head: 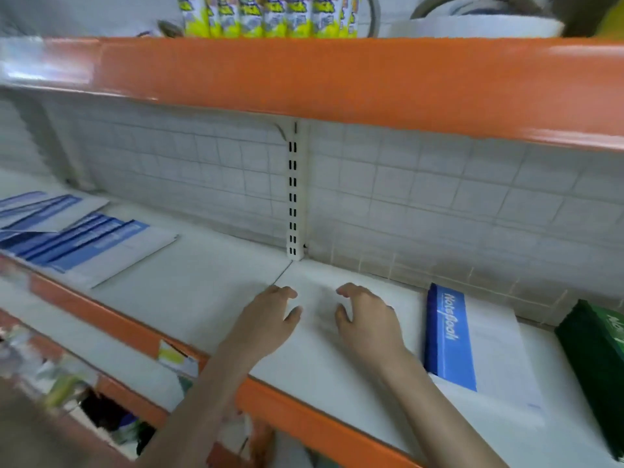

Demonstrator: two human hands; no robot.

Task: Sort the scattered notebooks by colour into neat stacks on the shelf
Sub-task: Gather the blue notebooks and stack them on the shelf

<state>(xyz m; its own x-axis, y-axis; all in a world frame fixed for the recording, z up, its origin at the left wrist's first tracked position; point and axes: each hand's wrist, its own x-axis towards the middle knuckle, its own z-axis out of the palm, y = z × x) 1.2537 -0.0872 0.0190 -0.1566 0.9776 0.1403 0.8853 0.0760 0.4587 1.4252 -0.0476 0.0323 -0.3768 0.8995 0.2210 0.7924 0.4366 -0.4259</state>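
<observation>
1. Two hands are held over the bare middle of the white shelf [202, 282]: the left hand [266, 319] and the right hand [368, 315], side by side with a small gap between them.
2. Both sets of fingers are loosely curled, tips pointing away toward the back wall; nothing is gripped by either hand, and whether the fingertips touch the shelf cannot be told.
3. Just beside the right hand, on its outer side, a blue-spined notebook [449, 336] is seen lying flat, its long axis running from the front edge toward the back wall, roughly parallel to the fingers.
4. Beyond it, further from the right fingers, a green notebook [601, 359] is placed, partly cut off by the frame.
5. Well apart from the left fingers, on their outer side, the scattered blue notebooks [84, 238] are fanned loosely and overlapping.
6. The right hand is judged nearer to a notebook; the scattered ones, which are judged to need stacking, lie on the left hand's side and call for a longer reach.
</observation>
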